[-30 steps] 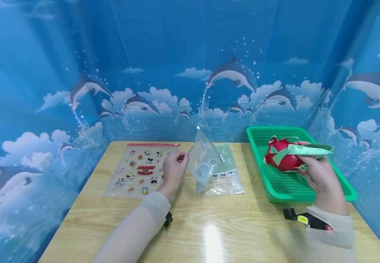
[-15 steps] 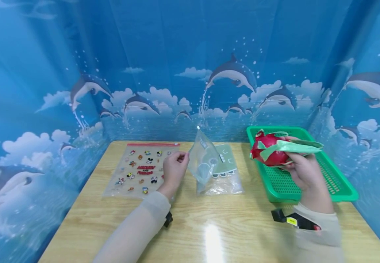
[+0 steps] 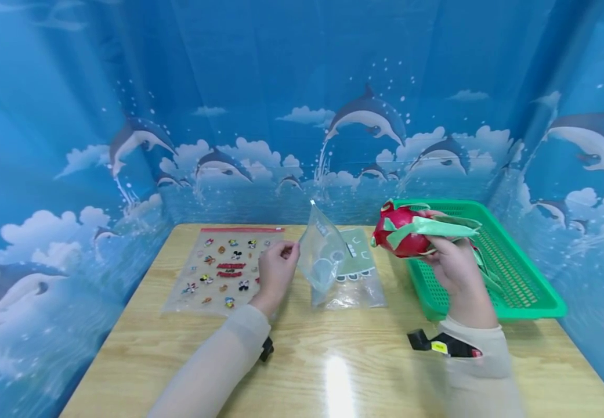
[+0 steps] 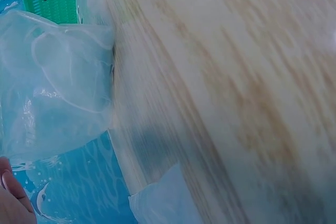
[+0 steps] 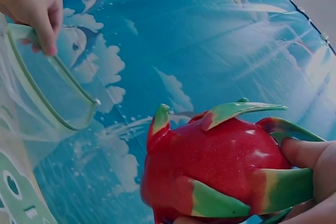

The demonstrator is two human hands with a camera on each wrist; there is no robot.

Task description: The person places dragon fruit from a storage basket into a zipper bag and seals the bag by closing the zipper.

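Note:
My right hand (image 3: 455, 264) grips a red dragon fruit (image 3: 403, 232) with green leafy scales, over the left rim of a green basket (image 3: 528, 276). In the right wrist view the dragon fruit (image 5: 215, 156) shows large, thumb and fingers around its leafy end. My left hand (image 3: 278, 270) pinches the rim of a clear zip bag (image 3: 322, 249). Seen from the right wrist, the bag's green-edged mouth (image 5: 58, 77) gapes towards the fruit, apart from it. Only a bit of the left hand (image 4: 16, 198) shows in the left wrist view.
A flat zip bag with cartoon prints (image 3: 223, 270) lies on the wooden table (image 3: 302, 360) beneath the left hand. The standing bag's green printed part (image 3: 356, 252) lies on the table. Something red and green (image 3: 484, 270), partly hidden, is in the basket. A dolphin-print curtain (image 3: 291, 87) surrounds the table.
My right hand has carried the dragon fruit leftwards from above the basket towards the clear bag. The left hand and bag stay almost in place. Red-and-green matter now shows in the basket.

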